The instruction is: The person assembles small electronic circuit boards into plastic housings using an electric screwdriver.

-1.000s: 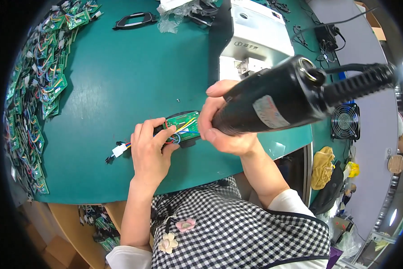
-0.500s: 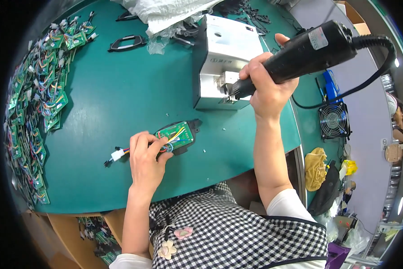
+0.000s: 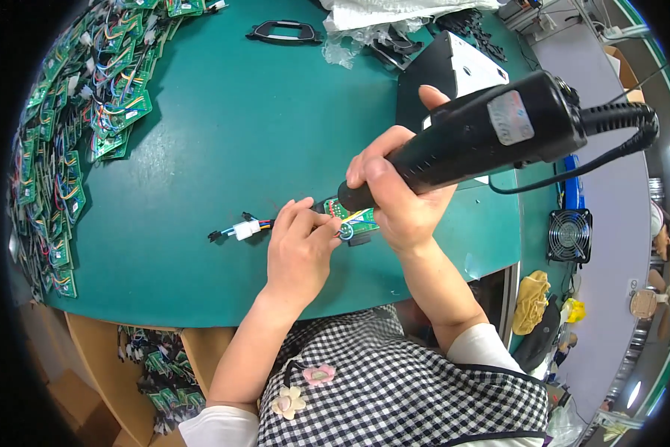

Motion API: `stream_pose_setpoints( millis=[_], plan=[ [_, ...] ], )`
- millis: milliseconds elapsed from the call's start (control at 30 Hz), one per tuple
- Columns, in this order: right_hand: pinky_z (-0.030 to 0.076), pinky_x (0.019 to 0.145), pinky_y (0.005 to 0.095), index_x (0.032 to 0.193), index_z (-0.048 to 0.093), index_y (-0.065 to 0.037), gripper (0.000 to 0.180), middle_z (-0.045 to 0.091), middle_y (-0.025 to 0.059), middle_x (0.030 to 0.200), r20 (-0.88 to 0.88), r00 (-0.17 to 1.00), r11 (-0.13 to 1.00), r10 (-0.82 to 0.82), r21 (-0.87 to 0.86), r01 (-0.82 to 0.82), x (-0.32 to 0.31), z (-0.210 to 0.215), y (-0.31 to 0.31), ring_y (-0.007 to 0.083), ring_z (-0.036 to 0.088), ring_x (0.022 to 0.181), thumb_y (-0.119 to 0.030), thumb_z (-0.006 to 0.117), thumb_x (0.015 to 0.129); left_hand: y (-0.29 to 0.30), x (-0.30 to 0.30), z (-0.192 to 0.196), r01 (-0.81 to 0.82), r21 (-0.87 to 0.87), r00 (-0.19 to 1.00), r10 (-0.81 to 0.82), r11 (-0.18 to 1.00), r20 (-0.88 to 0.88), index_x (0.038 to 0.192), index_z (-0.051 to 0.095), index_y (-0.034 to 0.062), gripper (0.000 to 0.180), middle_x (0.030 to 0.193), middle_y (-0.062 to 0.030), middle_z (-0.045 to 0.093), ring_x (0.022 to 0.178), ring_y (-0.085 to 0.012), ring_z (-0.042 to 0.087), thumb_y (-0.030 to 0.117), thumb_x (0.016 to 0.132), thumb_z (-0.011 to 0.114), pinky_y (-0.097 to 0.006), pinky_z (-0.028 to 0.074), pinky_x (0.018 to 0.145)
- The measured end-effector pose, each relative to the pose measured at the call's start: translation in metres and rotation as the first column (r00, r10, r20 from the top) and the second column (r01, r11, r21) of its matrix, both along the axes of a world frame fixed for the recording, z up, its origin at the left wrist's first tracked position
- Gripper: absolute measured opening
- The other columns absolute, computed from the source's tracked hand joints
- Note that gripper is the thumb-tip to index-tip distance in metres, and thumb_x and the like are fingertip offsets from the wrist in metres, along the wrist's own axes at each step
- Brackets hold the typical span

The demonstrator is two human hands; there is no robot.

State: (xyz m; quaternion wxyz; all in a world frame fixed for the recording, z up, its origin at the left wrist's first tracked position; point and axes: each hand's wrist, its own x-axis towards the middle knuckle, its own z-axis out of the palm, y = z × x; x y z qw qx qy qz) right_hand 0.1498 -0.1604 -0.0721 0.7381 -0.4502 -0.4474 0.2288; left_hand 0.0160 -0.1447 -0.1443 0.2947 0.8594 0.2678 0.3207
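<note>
My right hand (image 3: pixel 409 201) is wrapped around a black corded electric screwdriver (image 3: pixel 476 134), held at a slant. Its nose points down over the upper edge of a green circuit board (image 3: pixel 363 220); the bit is hidden. That board rests in a black plastic bracket (image 3: pixel 359 240) on the table. Closed at the board's left side, my left hand (image 3: pixel 297 249) pinches coloured wires (image 3: pixel 346 231) against it. From under these fingers a white plug connector (image 3: pixel 247 229) sticks out to the left on its leads.
A white-topped screw feeder box (image 3: pixel 475 65) stands behind the screwdriver. Many wired circuit boards (image 3: pixel 122 112) are heaped along the left of the green table (image 3: pixel 223 134). At the back are a black plastic frame (image 3: pixel 284 31) and a white sack (image 3: pixel 387 11). A small fan (image 3: pixel 570 235) sits at right.
The screwdriver has come away from the screw feeder, left and nearer, to the circuit board. My left hand stays at the board and wires. The whole view has shifted.
</note>
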Motion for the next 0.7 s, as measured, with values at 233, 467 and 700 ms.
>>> stream_pose_setpoints(
  millis=[233, 467, 700],
  plan=[
    [0.046, 0.053, 0.0243, 0.126, 0.020, 0.005, 0.066, 0.055, 0.0077, 0.064, 0.043, 0.998, 0.987, 0.051, -0.153, -0.044, -0.007, -0.010, 0.015, 0.0140, 0.055, 0.055, 0.006, 0.056, 0.070, 0.002, -0.002, 0.002, -0.017, -0.040, 1.000, 0.017, 0.999, 0.003, 0.082, 0.067, 0.0053, 0.024, 0.079, -0.0053, 0.058, 0.095, -0.0299, 0.056, 0.002, 0.059, 0.072, -0.046, 0.044, 0.088],
    [0.039, 0.068, 0.0245, 0.081, 0.057, 0.002, 0.022, 0.054, 0.0028, 0.067, 0.283, 0.940, 0.981, 0.193, -0.055, -0.185, -0.002, -0.015, 0.016, 0.0110, 0.047, 0.058, -0.008, 0.064, 0.063, 0.001, 0.005, 0.004, -0.030, -0.093, 0.998, 0.034, 0.995, 0.043, 0.080, 0.061, 0.0039, 0.022, 0.087, -0.0078, 0.057, 0.085, -0.0306, 0.053, 0.002, 0.060, 0.070, -0.043, 0.044, 0.084],
    [0.049, 0.056, 0.0349, 0.131, 0.014, -0.003, 0.066, 0.051, 0.0097, 0.066, 0.108, 0.933, 0.902, -0.343, 0.314, 0.296, 0.073, 0.043, -0.047, 0.0196, 0.054, 0.054, -0.006, 0.050, 0.076, 0.006, 0.000, 0.011, 0.039, -0.022, 0.999, -0.040, 0.999, -0.033, 0.083, 0.065, 0.0037, 0.029, 0.077, -0.0073, 0.055, 0.080, -0.0265, 0.052, -0.001, 0.056, 0.072, -0.036, 0.045, 0.071]
  ],
)
